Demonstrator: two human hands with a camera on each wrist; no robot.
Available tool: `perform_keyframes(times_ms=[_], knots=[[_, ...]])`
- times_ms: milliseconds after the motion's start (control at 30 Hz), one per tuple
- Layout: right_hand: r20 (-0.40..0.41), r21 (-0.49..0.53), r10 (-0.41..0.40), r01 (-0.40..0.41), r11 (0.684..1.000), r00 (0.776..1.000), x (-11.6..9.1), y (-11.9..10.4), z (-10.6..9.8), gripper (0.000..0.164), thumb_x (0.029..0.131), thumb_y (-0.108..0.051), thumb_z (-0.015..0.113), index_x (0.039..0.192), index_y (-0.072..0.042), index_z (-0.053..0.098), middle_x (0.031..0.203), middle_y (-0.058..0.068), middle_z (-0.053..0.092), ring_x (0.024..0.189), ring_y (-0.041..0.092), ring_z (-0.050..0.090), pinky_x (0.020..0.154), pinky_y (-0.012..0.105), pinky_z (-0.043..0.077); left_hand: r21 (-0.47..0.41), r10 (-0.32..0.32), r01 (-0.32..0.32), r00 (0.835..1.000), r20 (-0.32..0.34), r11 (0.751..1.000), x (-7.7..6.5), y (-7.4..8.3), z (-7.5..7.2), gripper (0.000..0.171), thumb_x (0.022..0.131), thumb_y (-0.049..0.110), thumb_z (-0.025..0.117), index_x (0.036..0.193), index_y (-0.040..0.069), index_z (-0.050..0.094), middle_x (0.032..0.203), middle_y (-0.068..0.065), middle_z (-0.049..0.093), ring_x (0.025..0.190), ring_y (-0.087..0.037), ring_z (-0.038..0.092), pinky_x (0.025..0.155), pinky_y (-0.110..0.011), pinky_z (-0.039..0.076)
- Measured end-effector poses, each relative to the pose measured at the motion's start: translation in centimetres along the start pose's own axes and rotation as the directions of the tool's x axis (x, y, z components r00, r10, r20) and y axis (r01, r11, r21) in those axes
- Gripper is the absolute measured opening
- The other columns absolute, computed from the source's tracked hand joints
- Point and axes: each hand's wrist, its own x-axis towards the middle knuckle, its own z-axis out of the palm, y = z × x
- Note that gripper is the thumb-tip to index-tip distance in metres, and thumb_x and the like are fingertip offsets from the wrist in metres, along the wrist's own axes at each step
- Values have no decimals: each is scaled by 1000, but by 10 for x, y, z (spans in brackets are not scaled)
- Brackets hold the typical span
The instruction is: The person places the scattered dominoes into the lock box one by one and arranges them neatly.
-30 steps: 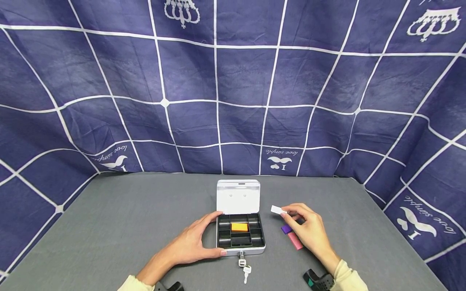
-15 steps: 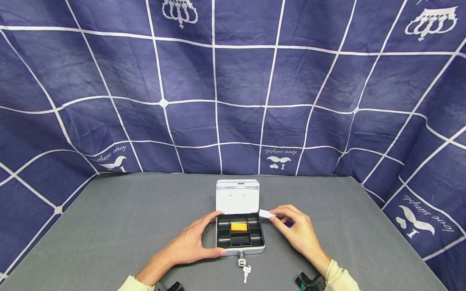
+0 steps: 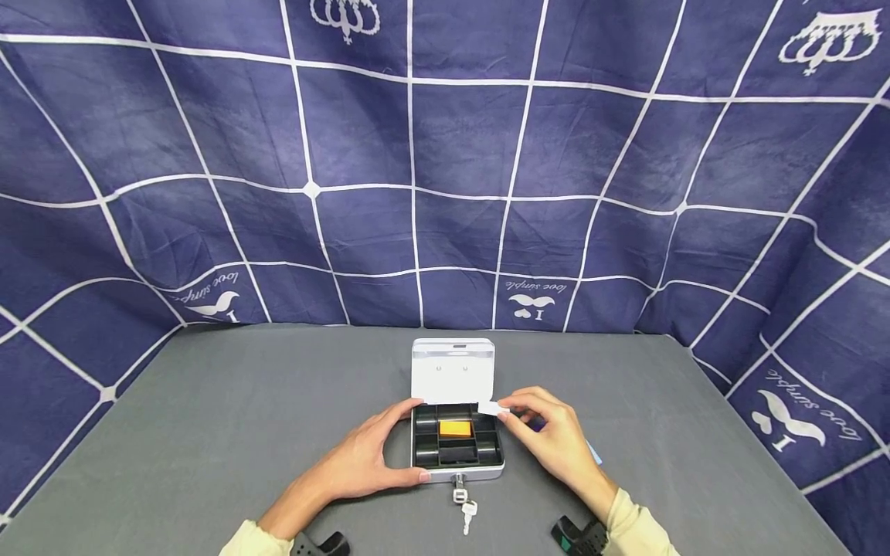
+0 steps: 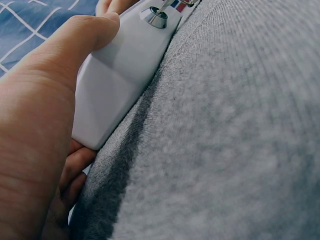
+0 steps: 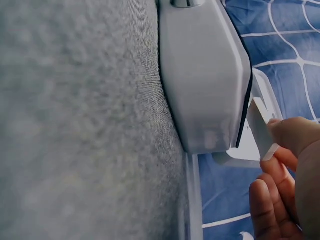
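A small white cash box (image 3: 480, 473) stands on the grey table, its lid (image 3: 453, 378) raised and a black divided tray inside. An orange block (image 3: 455, 428) lies in the tray's middle compartment. My left hand (image 3: 358, 462) grips the box at its left side, thumb against the front wall and fingers toward the back corner. Between thumb and fingers, my right hand (image 3: 549, 439) pinches a flat white block (image 3: 490, 408). This block is over the tray's back right corner; in the right wrist view the white block (image 5: 261, 131) appears beside the box wall.
Keys (image 3: 469, 516) hang from the lock (image 3: 460, 491) at the box's front. A purple block (image 3: 536, 424) shows partly behind my right hand, and a light blue piece (image 3: 594, 453) pokes out beside that wrist. A blue patterned cloth (image 3: 459, 154) rises behind the table.
My right hand has moved left with the white block, from beside the box to over its back right corner. The left hand has kept its hold on the box.
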Motion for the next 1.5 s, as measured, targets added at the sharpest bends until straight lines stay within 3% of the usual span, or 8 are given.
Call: perform_keyframes(times_ms=[733, 1267, 1500], knots=[[95, 51, -97, 92, 994, 991, 16, -10, 26, 18, 84, -11, 85, 99, -17, 79, 99, -8, 73, 88, 10, 66, 70, 23, 55, -14, -7, 7, 1000, 6, 1000, -1, -1, 0, 95, 74, 67, 83, 153, 34, 42, 142, 1, 60, 128, -24, 59, 101, -51, 51], [129, 29, -113, 110, 994, 985, 19, -11, 33, 27, 80, -9, 89, 101, -21, 79, 101, -10, 72, 90, 9, 64, 69, 22, 52, -19, -21, 21, 1000, 23, 1000, 0, 1, -1, 96, 74, 67, 83, 153, 33, 43, 143, -1, 59, 129, -27, 59, 101, -54, 50], [157, 12, -106, 106, 994, 982, 20, -13, 36, 23, 81, -10, 87, 100, -21, 80, 100, -10, 71, 92, 9, 63, 71, 22, 50, -16, -21, 22, 1000, 20, 1000, -1, 1, -1, 95, 73, 67, 83, 153, 34, 42, 143, 0, 59, 128, -26, 59, 100, -53, 50]])
